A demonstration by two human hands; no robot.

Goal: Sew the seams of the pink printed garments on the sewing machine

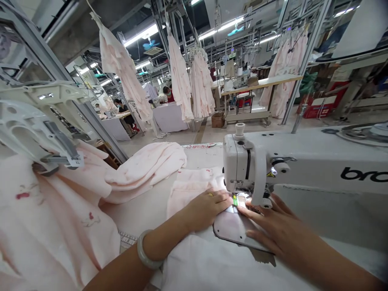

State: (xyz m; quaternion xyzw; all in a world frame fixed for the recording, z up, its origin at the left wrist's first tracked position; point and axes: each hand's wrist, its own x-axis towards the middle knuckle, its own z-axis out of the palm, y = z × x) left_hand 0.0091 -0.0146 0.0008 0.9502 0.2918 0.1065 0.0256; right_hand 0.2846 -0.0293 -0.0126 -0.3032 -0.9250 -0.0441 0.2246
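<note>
right fingers point(253, 212) partly behind sewing machine point(303, 161)

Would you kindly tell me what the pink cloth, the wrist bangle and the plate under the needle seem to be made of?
Pink cloth: soft textile, knit or woven, matt; it lies in limp folds and creases.
Bangle: pale, smooth and slightly glossy, perhaps jade or glass; the look leaves this open.
Plate: probably polished metal, grey, flat, with a smooth, even sheen.
</note>
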